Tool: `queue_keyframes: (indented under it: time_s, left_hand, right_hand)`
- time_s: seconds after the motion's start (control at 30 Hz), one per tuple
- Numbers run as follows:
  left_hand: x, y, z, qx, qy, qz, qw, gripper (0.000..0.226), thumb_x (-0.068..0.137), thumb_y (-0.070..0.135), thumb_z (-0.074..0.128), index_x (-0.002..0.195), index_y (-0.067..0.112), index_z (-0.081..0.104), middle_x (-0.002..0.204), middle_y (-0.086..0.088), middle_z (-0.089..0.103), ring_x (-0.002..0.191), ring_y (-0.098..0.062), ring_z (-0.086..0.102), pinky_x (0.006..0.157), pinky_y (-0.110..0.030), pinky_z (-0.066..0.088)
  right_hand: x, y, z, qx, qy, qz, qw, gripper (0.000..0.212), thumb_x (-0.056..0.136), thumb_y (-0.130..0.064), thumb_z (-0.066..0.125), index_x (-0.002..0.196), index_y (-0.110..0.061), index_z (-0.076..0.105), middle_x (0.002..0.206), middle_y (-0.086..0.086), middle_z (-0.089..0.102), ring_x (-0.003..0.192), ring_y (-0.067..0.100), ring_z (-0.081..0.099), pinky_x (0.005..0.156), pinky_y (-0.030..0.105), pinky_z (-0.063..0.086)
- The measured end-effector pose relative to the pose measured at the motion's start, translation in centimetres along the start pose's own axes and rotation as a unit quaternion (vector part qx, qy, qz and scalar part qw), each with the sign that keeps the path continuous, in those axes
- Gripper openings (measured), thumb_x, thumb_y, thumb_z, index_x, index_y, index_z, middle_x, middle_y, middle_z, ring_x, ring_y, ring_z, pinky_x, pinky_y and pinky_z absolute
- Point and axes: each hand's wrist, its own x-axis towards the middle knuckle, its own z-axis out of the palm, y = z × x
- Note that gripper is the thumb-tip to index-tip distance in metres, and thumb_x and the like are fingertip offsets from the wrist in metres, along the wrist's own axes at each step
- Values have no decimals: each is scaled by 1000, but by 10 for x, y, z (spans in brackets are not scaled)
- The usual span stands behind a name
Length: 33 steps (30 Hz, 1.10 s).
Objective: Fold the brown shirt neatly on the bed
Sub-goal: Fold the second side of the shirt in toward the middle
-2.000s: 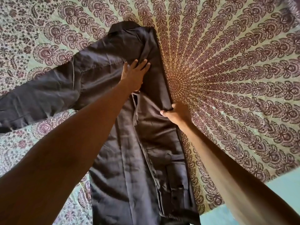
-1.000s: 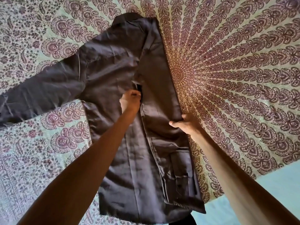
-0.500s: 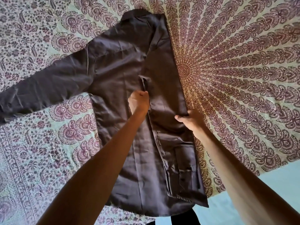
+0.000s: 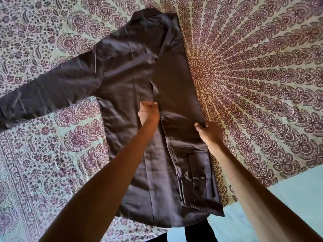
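The left hand (image 4: 149, 111) is closing as a fist on the inner edge of the folded panel at the middle of the brown shirt (image 4: 125, 81). The right hand (image 4: 208, 131) is pinching the outer fold line of that panel, thumb on top and fingers appearing to curl under the cloth.

The shirt is lying flat, back side up, on the patterned bedspread (image 4: 253, 75), with its hem hanging near the bed edge closest to the person.

Progress, as a judgement: the right side and its sleeve are lying turned in over the body, with the cuff (image 4: 199, 186) resting near the hem. The left sleeve (image 4: 45, 95) is lying fully extended to the left, not yet folded. The left-side fold and the lengthwise folds remain.

The long axis is running from the collar (image 4: 150, 15), pointing away from the person, to the hem, tilting slightly rightward toward the hem.
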Motion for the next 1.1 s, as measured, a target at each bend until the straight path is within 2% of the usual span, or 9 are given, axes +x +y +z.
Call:
queue_keyframes:
  time_s: [0.13,0.23,0.4,0.63,0.73,0.8,0.93,1.03,1.1]
  left_hand:
    - [12,22,-6,35,16,96,995,31,90,32,61,110,9,62,105,-9,69,104,-25,61,87,-29,42]
    - [26,40,-7,59,-20,76,995,32,89,39,62,109,15,68,109,-6,71,108,-21,62,88,-24,43]
    - [38,50,-8,99,-23,76,992,14,81,37,66,82,23,69,94,-5,72,94,-24,67,79,-28,51]
    - [21,42,-5,98,-6,62,993,23,89,37,57,103,19,60,109,-8,67,105,-29,62,81,-30,45]
    - [2,22,-7,108,-38,58,992,35,88,45,58,110,18,56,113,-9,65,109,-29,59,80,-28,40]
    - [-14,0,-7,122,-62,49,989,40,87,49,58,111,17,55,112,-10,65,109,-31,58,79,-29,41]
    - [-57,-47,-13,136,-101,21,985,42,85,54,61,108,18,60,108,-11,68,107,-29,61,85,-32,46]
    - [-88,-76,-16,130,-152,7,980,39,83,56,62,95,18,63,95,-8,70,93,-26,65,77,-30,49]
    - [-107,-94,-16,98,-183,6,978,44,75,63,64,82,21,60,81,-3,69,81,-20,67,73,-32,53]
  right_hand:
    - [-2,5,4,35,-8,-3,999,39,88,-44,65,91,-5,71,95,17,72,95,36,66,76,40,52]
    - [-4,4,4,18,-1,-7,1000,36,88,-42,65,93,-7,73,96,15,73,96,35,67,74,37,50]
    - [-8,3,7,-18,25,-14,999,41,87,-47,64,101,-9,71,103,12,73,100,32,66,75,36,52]
    - [-18,10,11,-9,54,-29,998,42,91,-49,59,104,-10,69,102,13,71,97,34,66,74,36,50]
    - [-24,18,12,48,45,-59,996,44,90,-52,59,87,-9,66,89,12,70,85,32,65,66,33,45]
    - [-31,24,10,60,40,-62,995,43,88,-55,61,72,-15,55,83,9,67,80,28,62,65,32,39]
    - [-49,47,9,96,13,-37,995,49,78,-63,67,79,-13,63,80,3,72,76,23,66,67,33,50]
    - [-63,65,8,87,1,-30,996,56,73,-61,73,64,-10,51,65,4,65,59,21,60,57,32,46]
    - [-72,73,7,88,-21,-29,995,45,74,-47,79,60,-15,52,64,0,63,57,15,57,53,26,42]
